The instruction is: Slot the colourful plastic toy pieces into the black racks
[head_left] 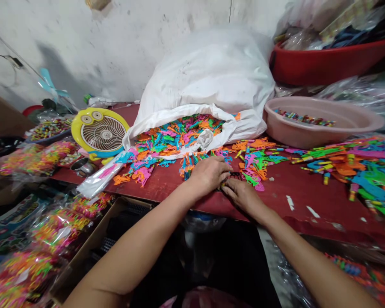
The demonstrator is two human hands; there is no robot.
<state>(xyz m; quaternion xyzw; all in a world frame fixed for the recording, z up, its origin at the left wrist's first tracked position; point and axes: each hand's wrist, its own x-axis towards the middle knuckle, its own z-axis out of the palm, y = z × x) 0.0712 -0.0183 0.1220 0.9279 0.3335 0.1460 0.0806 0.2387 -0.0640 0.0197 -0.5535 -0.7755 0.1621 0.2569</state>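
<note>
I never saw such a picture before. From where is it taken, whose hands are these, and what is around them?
No machine here: these are a person's bare left hand and right hand, seen from a camera worn on that person's head. The red table bears a large white sack, bright plastic pieces in its mouth and in heaps, a yellow fan and a pink basin. The hands meet near the table's front edge; what they hold is too hidden to tell.

Our bare left forearm (147, 231) slants inward across the front edge of the bench (276, 201); our bare right forearm (304, 256) slants in opposite. Over the bench, our left hand (209, 173) curls, knuckles up, its fingertips close to our right hand (244, 196), whose fingers bend inward, partly hidden.
</note>
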